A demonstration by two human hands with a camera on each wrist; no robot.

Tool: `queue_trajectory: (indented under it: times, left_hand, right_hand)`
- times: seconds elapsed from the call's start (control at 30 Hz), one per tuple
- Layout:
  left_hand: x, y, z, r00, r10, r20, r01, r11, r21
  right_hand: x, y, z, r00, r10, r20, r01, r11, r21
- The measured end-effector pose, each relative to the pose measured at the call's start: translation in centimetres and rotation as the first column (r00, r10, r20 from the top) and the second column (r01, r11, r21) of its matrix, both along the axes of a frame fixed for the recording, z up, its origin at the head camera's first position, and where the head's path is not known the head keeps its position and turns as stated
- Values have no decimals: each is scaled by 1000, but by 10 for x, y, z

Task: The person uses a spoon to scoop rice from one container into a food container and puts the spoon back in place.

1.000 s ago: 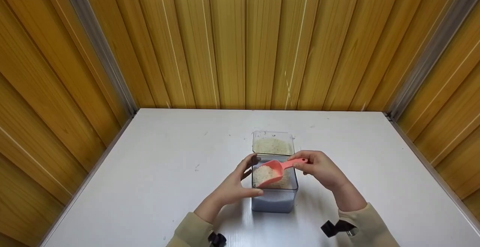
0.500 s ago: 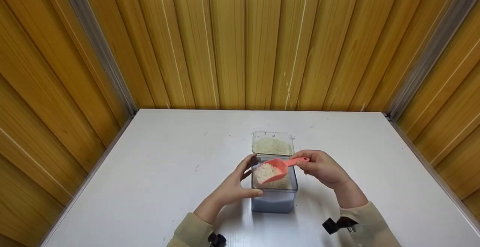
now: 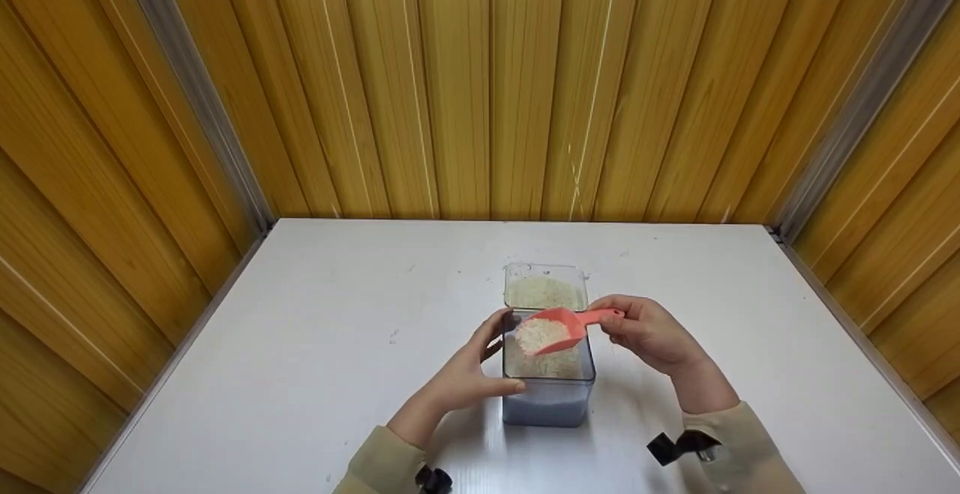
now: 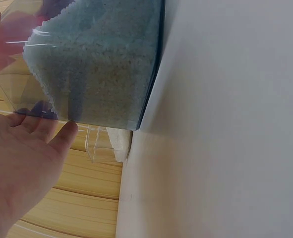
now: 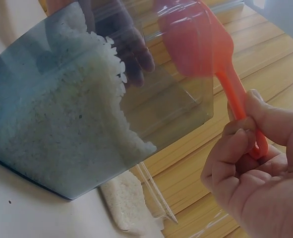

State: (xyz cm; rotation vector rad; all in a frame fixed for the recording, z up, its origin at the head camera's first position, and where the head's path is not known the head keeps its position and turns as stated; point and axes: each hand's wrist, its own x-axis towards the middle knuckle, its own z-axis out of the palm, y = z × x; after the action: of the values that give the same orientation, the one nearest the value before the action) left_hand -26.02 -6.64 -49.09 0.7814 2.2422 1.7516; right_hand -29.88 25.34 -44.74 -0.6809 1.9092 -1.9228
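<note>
A pink-red scoop [image 3: 574, 327] heaped with white rice [image 3: 541, 336] is held just above the open top of a bluish see-through container [image 3: 546, 405]. My right hand [image 3: 651, 335] pinches the scoop's handle [image 5: 233, 91] between thumb and fingers. More rice [image 5: 62, 114] shows through the container's walls, sloping up one side. My left hand [image 3: 471, 375] steadies the container from the left, thumb along the front wall and fingers around the far left side. In the left wrist view, the left hand's fingertips [image 4: 64, 136] touch the clear wall.
Right behind the bluish container stands a smaller clear container [image 3: 546, 293] with pale rice in it. Both are on a white table [image 3: 360, 291]. Wood-patterned panels [image 3: 487, 89] rise at the back and both sides.
The right hand has lifted the scoop up and slightly to the right, away from the rice in the container. The left hand and both containers have stayed put.
</note>
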Motion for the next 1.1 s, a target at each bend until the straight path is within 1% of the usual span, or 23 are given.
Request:
queue_trajectory:
  times: [0.13,0.2,0.3,0.37,0.47,0.53,0.63,0.73,0.87,0.97,1.1]
  left_hand:
    - [0,0,0,1000,2,-3,-2,1000,1]
    - [0,0,0,1000,2,-4,-2,1000,3]
    - [0,0,0,1000,-2,-11,2,1000,10]
    - [0,-1,0,1000,-8,-15,8,1000,12]
    - [0,-1,0,1000,-14,-16,14,1000,13]
    - [0,-1,0,1000,-16,-16,16,1000,11]
    - [0,0,0,1000,-9,-18,9,1000,10]
    - [-1,1,-1,1000,-2,-20,2,1000,4]
    - [-1,1,-2,1000,5,-7,-5,1000,-5]
    - [-1,1,-3,1000,8,5,-8,1000,-5]
    - [-1,0,-2,1000,6,4,-6,1000,-3]
  right_hand:
    - [3,-1,5,997,-75,-9,75,997,-13]
    - [5,-2,8,991,-131,-6,131,991,-26]
    - [6,-5,12,968,-249,19,249,967,-45]
    - [6,-8,14,940,-337,48,339,939,-52]
    - [4,-12,14,880,-466,89,471,881,-45]
    - [1,-14,12,839,-535,95,540,841,-25]
    - [-4,-17,8,780,-621,76,622,783,13]
    - [-10,-21,2,729,-684,6,682,728,69]
    - [-16,-29,-6,670,-729,-141,742,654,149]
    - [-19,-37,-12,638,-728,-250,770,612,183]
    - [-18,-45,-18,604,-712,-359,794,574,198]
